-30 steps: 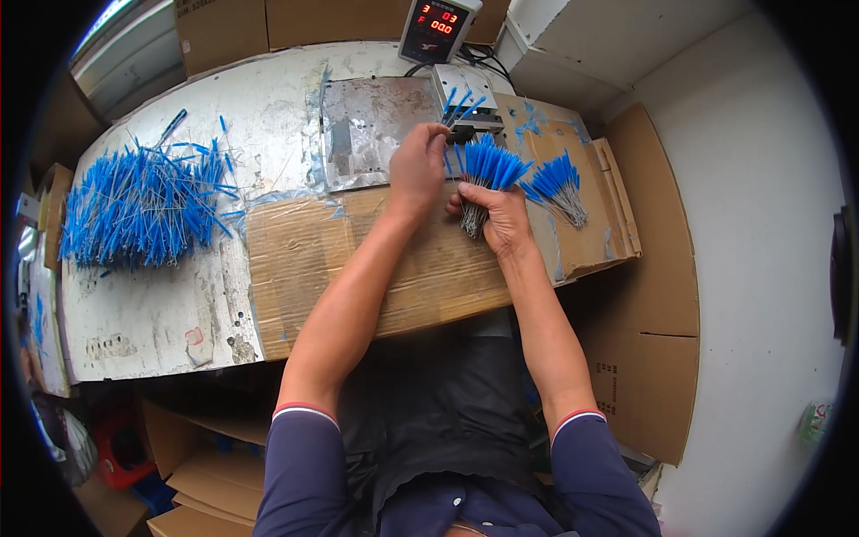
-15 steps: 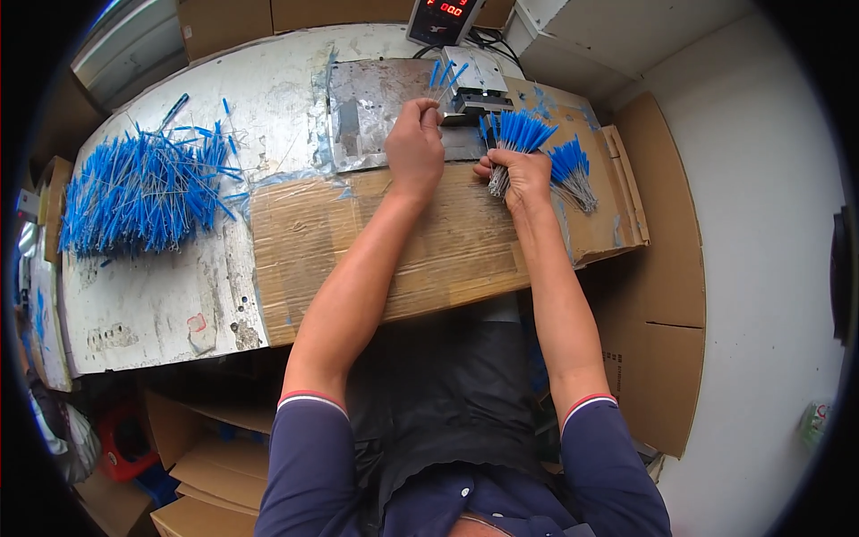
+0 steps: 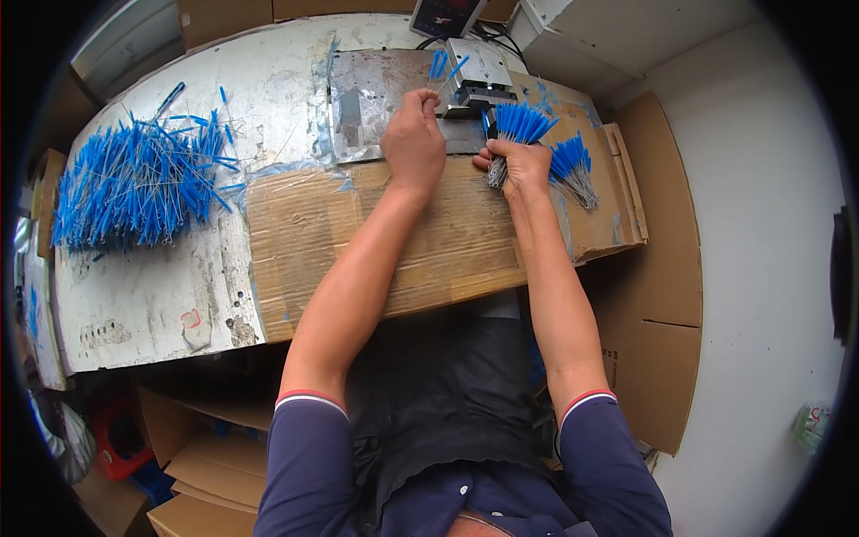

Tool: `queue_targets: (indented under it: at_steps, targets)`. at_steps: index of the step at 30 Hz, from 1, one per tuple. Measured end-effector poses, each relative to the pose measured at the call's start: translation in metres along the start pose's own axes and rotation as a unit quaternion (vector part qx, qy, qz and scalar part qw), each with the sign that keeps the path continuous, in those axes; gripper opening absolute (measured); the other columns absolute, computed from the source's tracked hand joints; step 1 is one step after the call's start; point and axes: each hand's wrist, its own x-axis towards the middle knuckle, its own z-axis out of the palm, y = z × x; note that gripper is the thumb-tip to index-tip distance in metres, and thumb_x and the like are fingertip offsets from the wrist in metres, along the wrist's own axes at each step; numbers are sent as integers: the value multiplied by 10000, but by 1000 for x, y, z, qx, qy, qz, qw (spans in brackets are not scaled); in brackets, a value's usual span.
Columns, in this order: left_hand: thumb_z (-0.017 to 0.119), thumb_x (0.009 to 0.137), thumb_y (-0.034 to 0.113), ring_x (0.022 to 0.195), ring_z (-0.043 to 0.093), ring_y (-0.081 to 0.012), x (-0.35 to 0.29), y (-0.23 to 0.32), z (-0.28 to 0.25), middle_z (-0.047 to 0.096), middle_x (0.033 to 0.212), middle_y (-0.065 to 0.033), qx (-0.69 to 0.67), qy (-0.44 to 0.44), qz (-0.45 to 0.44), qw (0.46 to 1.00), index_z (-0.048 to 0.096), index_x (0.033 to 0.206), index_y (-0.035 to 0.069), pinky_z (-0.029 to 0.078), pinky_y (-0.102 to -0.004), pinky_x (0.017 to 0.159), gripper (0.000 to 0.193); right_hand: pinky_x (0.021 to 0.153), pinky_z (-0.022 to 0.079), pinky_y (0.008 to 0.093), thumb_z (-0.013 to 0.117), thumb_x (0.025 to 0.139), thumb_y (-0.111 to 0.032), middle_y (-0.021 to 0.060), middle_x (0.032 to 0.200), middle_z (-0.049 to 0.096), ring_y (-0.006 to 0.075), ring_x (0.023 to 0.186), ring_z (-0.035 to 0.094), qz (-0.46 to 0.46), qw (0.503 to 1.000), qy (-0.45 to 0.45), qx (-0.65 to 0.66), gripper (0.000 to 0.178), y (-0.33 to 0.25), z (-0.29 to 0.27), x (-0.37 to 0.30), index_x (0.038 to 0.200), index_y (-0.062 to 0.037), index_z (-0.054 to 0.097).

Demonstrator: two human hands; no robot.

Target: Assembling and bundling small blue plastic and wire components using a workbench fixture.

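Observation:
My left hand (image 3: 414, 134) is closed, fingertips pinching the wire ends of a few small blue-tipped wire brushes (image 3: 438, 65). Their blue ends point up and away, just left of a metal block fixture (image 3: 481, 73). To the right, my right hand (image 3: 521, 165) grips a thick bundle of the same brushes (image 3: 525, 123), blue ends fanned out past the thumb and wire ends below. Beside that hand lies another small bunch of brushes (image 3: 571, 161) on the cardboard. How the brushes sit inside each grip is partly hidden by the fingers.
A large heap of blue-tipped wire brushes (image 3: 139, 188) covers the left of the white worktable (image 3: 116, 309). A worn metal plate (image 3: 362, 98) lies under my left hand. Cardboard (image 3: 304, 246) covers the front edge. A display box (image 3: 447, 16) stands behind the fixture, a wall at the right.
The red digits on the display box no longer show. My left hand and its brushes have shifted only slightly; my right hand still grips its bundle in nearly the same place.

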Motion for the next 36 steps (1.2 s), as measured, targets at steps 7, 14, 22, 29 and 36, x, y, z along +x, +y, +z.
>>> queue_targets:
  at_steps: [7, 14, 22, 29, 36]
  targets:
    - [591, 992, 183, 788, 678, -357, -3, -1, 3, 708, 868, -132, 74, -8, 100, 992, 656, 1019, 112, 502, -468, 682, 100, 565, 654, 447, 720, 802, 73, 190, 819, 673, 320, 683, 713, 51, 995, -11, 86, 95, -3, -6, 0, 851, 79, 639]
    - [596, 963, 145, 812, 652, -342, -5, -8, 9, 688, 838, -135, 109, -94, 152, 978, 642, 983, 88, 478, -463, 730, 76, 605, 655, 480, 729, 807, 44, 175, 825, 678, 302, 714, 706, 55, 992, -37, 105, 106, -2, -14, -8, 884, 64, 660]
    - [562, 854, 21, 861, 639, -316, -5, -6, 6, 671, 886, -125, 186, -129, 192, 955, 648, 977, 68, 466, -430, 783, 158, 607, 658, 456, 714, 790, 75, 176, 793, 676, 278, 683, 698, 72, 995, -24, 59, 96, -9, -18, -14, 865, 66, 655]
    - [568, 830, 10, 858, 642, -311, -5, -3, 6, 660, 888, -116, 226, -144, 200, 942, 643, 994, 63, 471, -428, 782, 188, 494, 620, 393, 692, 758, 108, 166, 739, 656, 244, 564, 658, 41, 998, -36, 21, 73, -8, -19, -14, 779, 67, 635]
    - [573, 870, 47, 870, 651, -302, 4, -12, -1, 671, 886, -106, 253, -80, 133, 955, 645, 975, 78, 473, -428, 770, 132, 465, 597, 384, 687, 762, 119, 173, 720, 644, 257, 563, 654, 44, 999, 23, 1, 86, -7, -6, -5, 765, 72, 616]
